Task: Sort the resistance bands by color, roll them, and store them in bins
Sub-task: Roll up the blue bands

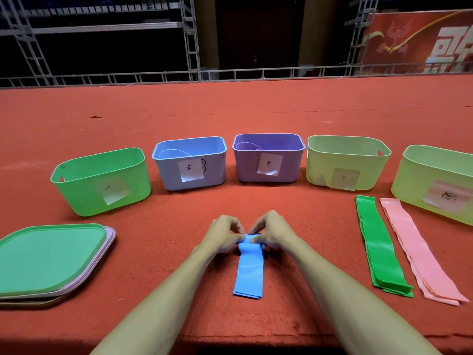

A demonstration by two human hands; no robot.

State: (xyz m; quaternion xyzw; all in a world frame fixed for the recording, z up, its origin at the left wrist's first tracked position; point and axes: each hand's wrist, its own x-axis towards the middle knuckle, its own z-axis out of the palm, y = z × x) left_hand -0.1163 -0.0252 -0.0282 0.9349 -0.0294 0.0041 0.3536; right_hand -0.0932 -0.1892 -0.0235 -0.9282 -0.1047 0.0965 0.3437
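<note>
A blue resistance band (249,272) lies flat on the red surface in front of me, its far end curled into a small roll. My left hand (224,233) and my right hand (271,231) both pinch that rolled end from either side. Green bands (378,247) and pink bands (414,248) lie stacked in strips to the right. Behind stand a green bin (102,180), a blue bin (190,162), a purple bin (268,157) and two pale yellow-green bins (345,160) (435,180), each with a paper label.
A stack of bin lids (51,260), green on top, lies at the left. The red surface (230,111) stretches far back to a metal truss rail. Its front edge runs just below my forearms.
</note>
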